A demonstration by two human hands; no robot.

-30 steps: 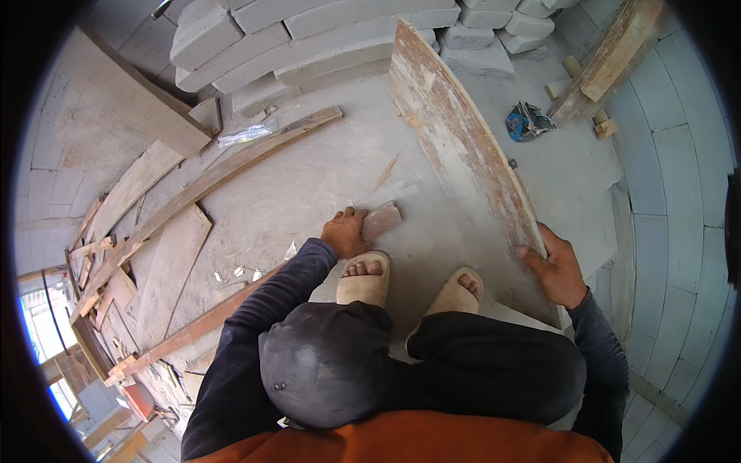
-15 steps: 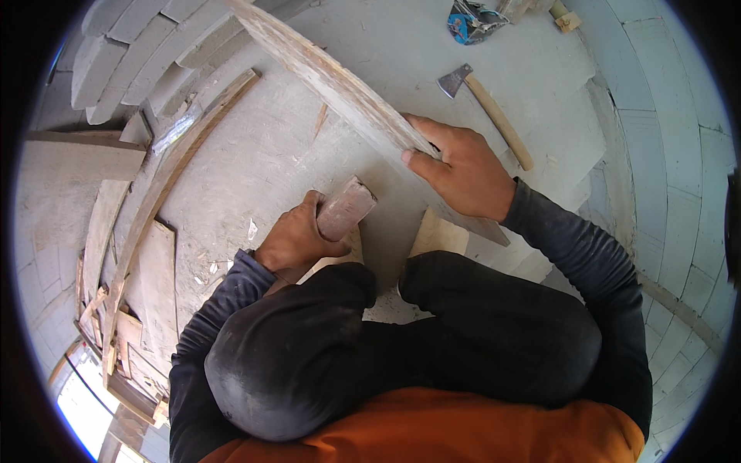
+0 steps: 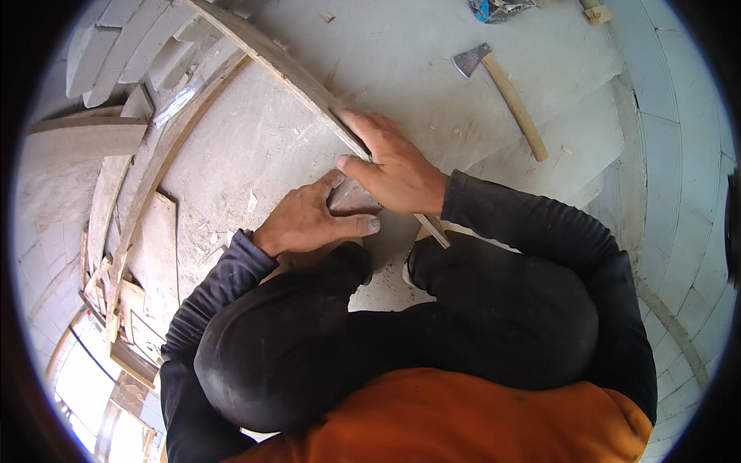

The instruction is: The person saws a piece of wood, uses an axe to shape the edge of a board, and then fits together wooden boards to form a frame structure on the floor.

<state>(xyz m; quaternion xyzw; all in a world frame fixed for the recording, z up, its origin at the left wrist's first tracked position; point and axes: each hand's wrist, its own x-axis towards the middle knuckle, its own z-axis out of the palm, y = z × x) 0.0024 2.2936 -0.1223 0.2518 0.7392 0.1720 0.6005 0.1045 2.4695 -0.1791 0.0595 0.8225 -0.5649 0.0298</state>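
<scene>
My right hand (image 3: 401, 171) grips a long, thin wooden board (image 3: 284, 73), thumb on the near side and fingers over the far side. The board stands tilted on edge and runs from the far left down to my right knee. Just left of it, my left hand (image 3: 309, 214) is closed round a short, dusty wooden block (image 3: 353, 199), its thumb stretched along the near side. The block's end meets or nearly meets the board; my hands hide the exact contact.
On the floor to the right lies an axe (image 3: 509, 96) with a wooden handle. A blue and black bag (image 3: 502, 9) is at the far edge. Long planks (image 3: 158, 181) and wood scraps lie on the left, near stacked pale blocks (image 3: 143, 46). A block wall (image 3: 664, 154) bounds the right.
My right hand has brought the board left and nearer, against or close to the block. My left hand has shifted its grip, thumb now extended. The view has moved slightly.
</scene>
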